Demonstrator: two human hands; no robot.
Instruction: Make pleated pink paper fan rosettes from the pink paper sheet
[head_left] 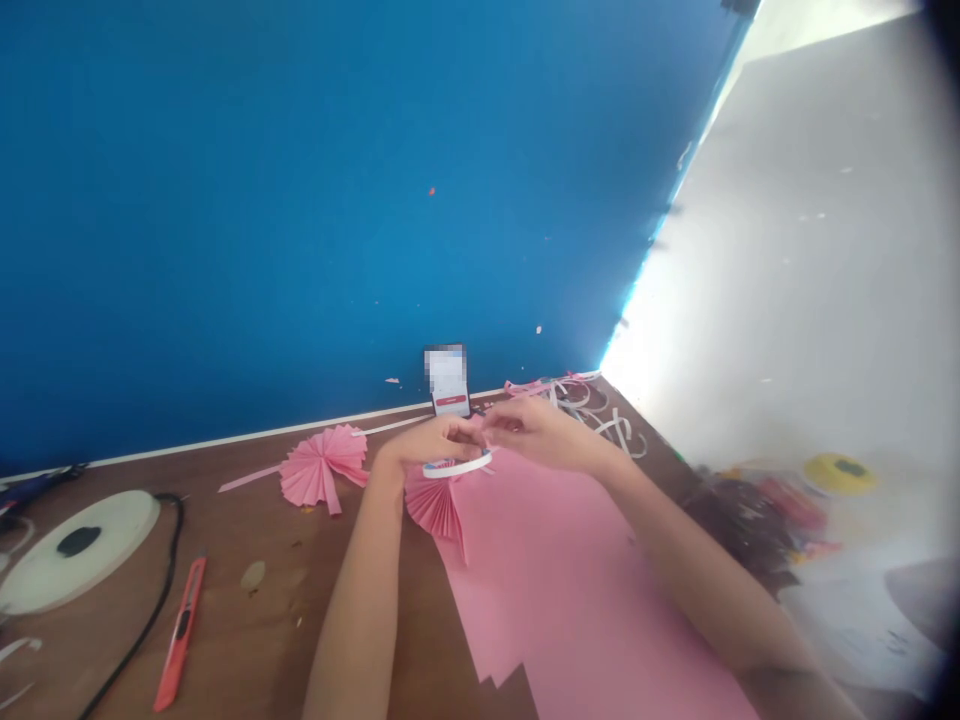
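My left hand (435, 440) is closed on a narrow white roll of tape (471, 465), seen nearly edge-on. Close against it, my right hand (529, 425) has thumb and fingers pinched together near the roll's right side; what they grip is too small to make out. Just below the roll a pleated pink paper fan (435, 505) lies partly hidden by the tape and the left hand. Under the right forearm spreads a large pink paper sheet (570, 580) with a notched lower left edge. A second pleated pink fan (304, 470), with paper strips attached, rests to the left.
A phone (450, 385) leans on the blue wall (300, 200) behind my hands. Curled white strips (619, 430) lie at the back right. On the left are a red box cutter (180, 635), a black cable (161, 590) and a pale round disc (124, 535).
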